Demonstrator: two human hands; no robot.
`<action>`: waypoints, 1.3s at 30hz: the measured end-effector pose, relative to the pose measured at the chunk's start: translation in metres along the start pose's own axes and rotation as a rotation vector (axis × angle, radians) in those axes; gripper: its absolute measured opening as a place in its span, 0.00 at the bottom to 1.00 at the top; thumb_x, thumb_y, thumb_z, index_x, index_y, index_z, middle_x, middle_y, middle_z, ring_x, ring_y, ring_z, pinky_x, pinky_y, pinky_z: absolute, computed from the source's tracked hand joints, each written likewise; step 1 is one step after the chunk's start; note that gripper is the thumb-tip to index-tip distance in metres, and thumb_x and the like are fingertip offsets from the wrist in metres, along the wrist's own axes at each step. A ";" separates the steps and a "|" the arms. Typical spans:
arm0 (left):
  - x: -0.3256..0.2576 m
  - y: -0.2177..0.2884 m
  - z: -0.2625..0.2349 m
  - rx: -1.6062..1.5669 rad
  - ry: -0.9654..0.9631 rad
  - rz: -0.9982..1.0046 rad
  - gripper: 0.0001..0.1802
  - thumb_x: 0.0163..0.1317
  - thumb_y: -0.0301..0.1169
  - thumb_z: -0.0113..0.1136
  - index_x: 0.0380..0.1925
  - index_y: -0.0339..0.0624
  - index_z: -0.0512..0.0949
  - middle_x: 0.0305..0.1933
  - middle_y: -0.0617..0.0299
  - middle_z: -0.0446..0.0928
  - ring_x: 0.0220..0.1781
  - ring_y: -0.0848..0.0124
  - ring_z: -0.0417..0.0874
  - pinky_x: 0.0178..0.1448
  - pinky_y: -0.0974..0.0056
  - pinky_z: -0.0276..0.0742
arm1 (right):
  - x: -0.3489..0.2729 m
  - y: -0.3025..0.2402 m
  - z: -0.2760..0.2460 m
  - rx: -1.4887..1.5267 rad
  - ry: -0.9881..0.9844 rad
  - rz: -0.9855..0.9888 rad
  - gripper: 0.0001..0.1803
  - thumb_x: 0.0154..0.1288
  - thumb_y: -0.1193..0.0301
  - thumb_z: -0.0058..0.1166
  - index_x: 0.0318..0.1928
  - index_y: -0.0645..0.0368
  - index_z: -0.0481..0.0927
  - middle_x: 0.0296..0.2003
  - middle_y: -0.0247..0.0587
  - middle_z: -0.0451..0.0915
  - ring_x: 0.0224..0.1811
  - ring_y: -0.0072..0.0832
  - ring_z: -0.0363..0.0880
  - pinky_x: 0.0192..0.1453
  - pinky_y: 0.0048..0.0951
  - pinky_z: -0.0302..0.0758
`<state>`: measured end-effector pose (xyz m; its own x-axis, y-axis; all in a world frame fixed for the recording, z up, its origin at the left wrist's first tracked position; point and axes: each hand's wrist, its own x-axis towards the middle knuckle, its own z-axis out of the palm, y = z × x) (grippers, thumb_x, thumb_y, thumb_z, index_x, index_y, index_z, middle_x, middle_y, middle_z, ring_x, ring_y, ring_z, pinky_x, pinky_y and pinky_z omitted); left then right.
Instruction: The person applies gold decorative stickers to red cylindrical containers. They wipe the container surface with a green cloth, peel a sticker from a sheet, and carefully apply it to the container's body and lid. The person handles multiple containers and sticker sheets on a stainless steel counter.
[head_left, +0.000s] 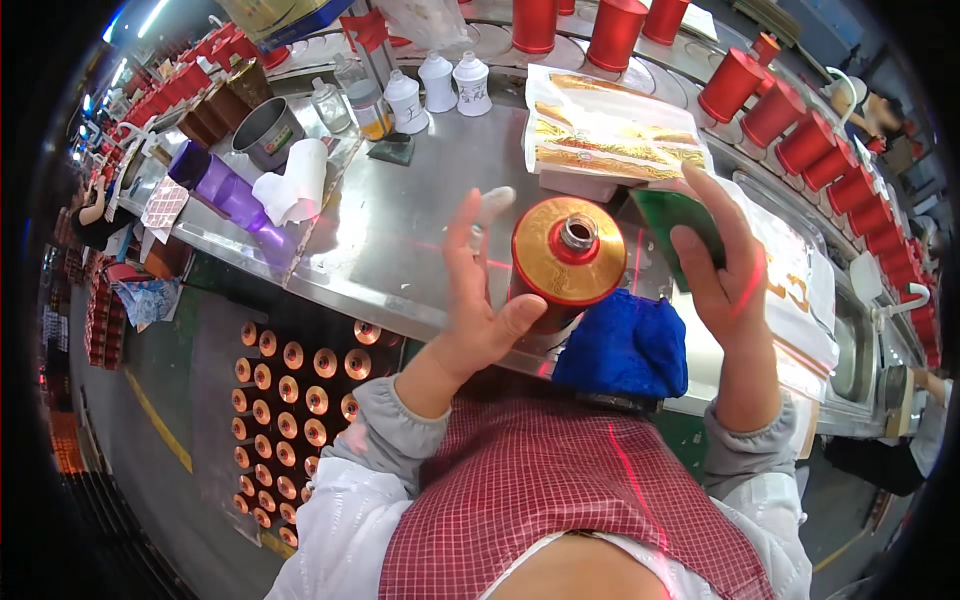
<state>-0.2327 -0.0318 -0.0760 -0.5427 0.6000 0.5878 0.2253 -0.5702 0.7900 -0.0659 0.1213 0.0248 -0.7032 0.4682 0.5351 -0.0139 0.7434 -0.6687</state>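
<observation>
A round red bottle (560,250) with a glossy gold shoulder and open neck stands upright near the front edge of the steel bench (400,220), a crumpled blue cloth (625,345) beside it. The left hand (478,325) spreads wide alongside, contact unclear; the right hand (735,275) pinches a flat green card (668,222). Bare, shiny metal stretches leftward.

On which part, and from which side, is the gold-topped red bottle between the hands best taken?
Probably by the round body of the bottle, from the left: it stands upright, the open left hand is beside it, and the blue cloth crowds its near right side.
</observation>
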 end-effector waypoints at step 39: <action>0.007 -0.004 0.005 0.141 -0.263 -0.135 0.66 0.44 0.40 0.79 0.71 0.34 0.39 0.64 0.44 0.65 0.65 0.56 0.71 0.69 0.55 0.65 | -0.013 -0.016 -0.006 0.227 -0.313 -0.068 0.11 0.58 0.68 0.64 0.39 0.59 0.80 0.31 0.36 0.78 0.34 0.28 0.77 0.38 0.29 0.73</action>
<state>-0.2331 -0.0230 -0.0742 -0.3515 0.7997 0.4868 0.2859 -0.4034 0.8692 -0.0526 0.1063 0.0314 -0.8777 0.2267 0.4222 -0.2002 0.6270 -0.7528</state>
